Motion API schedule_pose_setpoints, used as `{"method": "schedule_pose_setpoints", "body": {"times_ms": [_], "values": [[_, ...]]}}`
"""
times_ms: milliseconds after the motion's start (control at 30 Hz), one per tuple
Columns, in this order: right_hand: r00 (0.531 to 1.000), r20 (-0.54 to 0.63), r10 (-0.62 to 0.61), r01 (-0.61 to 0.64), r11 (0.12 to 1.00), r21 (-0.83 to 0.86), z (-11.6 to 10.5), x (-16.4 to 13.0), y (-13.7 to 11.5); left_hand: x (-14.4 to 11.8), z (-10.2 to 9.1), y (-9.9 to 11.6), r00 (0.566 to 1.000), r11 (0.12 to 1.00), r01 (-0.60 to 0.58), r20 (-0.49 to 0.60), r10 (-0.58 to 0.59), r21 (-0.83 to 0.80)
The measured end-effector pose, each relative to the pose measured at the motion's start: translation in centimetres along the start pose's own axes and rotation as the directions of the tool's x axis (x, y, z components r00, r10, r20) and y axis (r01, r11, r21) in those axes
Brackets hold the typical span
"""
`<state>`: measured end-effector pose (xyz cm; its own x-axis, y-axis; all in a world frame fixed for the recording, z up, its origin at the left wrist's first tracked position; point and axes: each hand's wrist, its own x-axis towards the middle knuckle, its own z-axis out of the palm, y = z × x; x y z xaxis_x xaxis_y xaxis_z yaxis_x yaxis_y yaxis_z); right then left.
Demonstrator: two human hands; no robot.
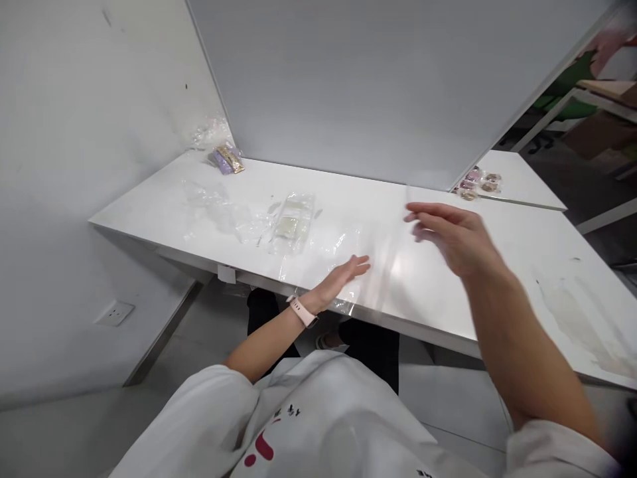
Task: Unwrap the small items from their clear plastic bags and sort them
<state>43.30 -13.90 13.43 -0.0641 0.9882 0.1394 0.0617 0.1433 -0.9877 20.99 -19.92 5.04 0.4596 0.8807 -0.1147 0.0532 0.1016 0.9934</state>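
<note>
The left hand (343, 275) lies low on the near edge of the white bench (497, 292), palm down and fingers stretched out flat, pressing on a clear plastic sheet (323, 259) that spreads across the bench in front of the person and hangs slightly over the near edge. Its grip is apart, fingers extended and closed on nothing. A pale pink watch (302, 311) sits on the left wrist.

The right hand (455, 236) is raised above the bench, to the right of the left hand and farther out, blurred by motion. Its fingers point left and are loosely spread; a faint, thin clear film edge (408, 199) shows just at the fingertips, but whether the fingers pinch it cannot be told from the blur.

Just beyond the left hand, toward the middle of the bench, lies a clear packet with a pale yellowish content (293, 222), flat on the surface. To its left is a patch of crumpled clear wrap (213, 209). At the far left corner, against the wall, rest small purple and tan packets (227, 159) with more crumpled clear plastic (212, 133) behind them. At the far right, past the grey divider panel (373, 86), a few small pink and brown packets (478, 180) sit on the adjoining white surface.

The person wears a white shirt (318, 418) with a red mark on it. A wall socket (114, 312) shows low on the left wall.
</note>
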Motion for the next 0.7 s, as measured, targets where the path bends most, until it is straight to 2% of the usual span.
{"method": "schedule_pose_setpoints", "body": {"times_ms": [67,100,133,200,267,300,333,367,400,433,467,500,533,567,633,700], "values": [[0.985,0.17,-0.013,0.021,0.999,-0.047,3.3,1.0,1.1,-1.9,-0.6,-0.5,0.971,0.995,-0.094,-0.223,0.084,-0.034],[0.97,0.243,-0.019,0.043,0.994,-0.095,4.8,1.3,1.9,-3.1,-1.0,-0.9,0.928,0.99,-0.142,-0.346,0.139,0.017],[0.952,0.305,-0.031,0.08,0.986,-0.149,6.0,1.4,2.8,-4.3,-1.4,-1.3,0.867,0.981,-0.166,-0.46,0.193,0.099],[0.918,0.389,-0.072,0.178,0.953,-0.244,7.7,0.8,4.9,-7.0,-2.3,-2.8,0.709,0.956,-0.138,-0.648,0.277,0.259],[0.914,0.382,-0.137,0.279,0.896,-0.347,8.2,-0.3,6.8,-9.5,-3.1,-4.7,0.52,0.951,-0.077,-0.801,0.296,0.301],[0.929,0.328,-0.173,0.306,0.856,-0.417,8.0,-1.0,7.8,-10.6,-3.3,-5.9,0.427,0.962,-0.064,-0.864,0.267,0.266],[0.948,0.245,-0.203,0.303,0.813,-0.498,7.7,-1.7,8.6,-11.5,-3.5,-7.0,0.357,0.978,-0.066,-0.91,0.21,0.2],[0.966,0.143,-0.217,0.26,0.775,-0.577,7.2,-2.3,9.4,-12.0,-3.6,-8.0,0.324,0.991,-0.078,-0.937,0.13,0.111],[0.978,0.044,-0.202,0.183,0.748,-0.638,6.6,-2.9,10.2,-12.3,-3.5,-8.9,0.341,0.996,-0.09,-0.939,0.039,0.009],[0.987,-0.041,-0.156,0.088,0.732,-0.676,6.0,-3.3,10.8,-12.3,-3.3,-9.6,0.398,0.991,-0.097,-0.916,-0.048,-0.094],[0.991,-0.101,-0.088,-0.006,0.725,-0.689,5.4,-3.7,11.2,-12.0,-2.9,-10.0,0.477,0.978,-0.097,-0.871,-0.116,-0.183],[0.991,-0.13,-0.01,-0.083,0.724,-0.685,5.0,-4.1,11.6,-11.5,-2.5,-10.2,0.553,0.965,-0.093,-0.819,-0.155,-0.245],[0.989,-0.134,0.056,-0.132,0.729,-0.672,4.6,-4.4,11.9,-10.9,-2.0,-10.2,0.61,0.956,-0.091,-0.774,-0.167,-0.278],[0.988,-0.117,0.105,-0.156,0.742,-0.652,4.5,-4.8,12.0,-10.2,-1.4,-9.9,0.644,0.954,-0.091,-0.748,-0.161,-0.284],[0.987,-0.067,0.144,-0.156,0.797,-0.584,4.6,-5.9,12.1,-9.1,-0.4,-9.1,0.661,0.967,-0.081,-0.739,-0.128,-0.24],[0.992,-0.026,0.122,-0.119,0.861,-0.494,5.5,-7.4,12.0,-8.5,0.4,-8.1,0.649,0.989,-0.055,-0.758,-0.066,-0.134]]}}
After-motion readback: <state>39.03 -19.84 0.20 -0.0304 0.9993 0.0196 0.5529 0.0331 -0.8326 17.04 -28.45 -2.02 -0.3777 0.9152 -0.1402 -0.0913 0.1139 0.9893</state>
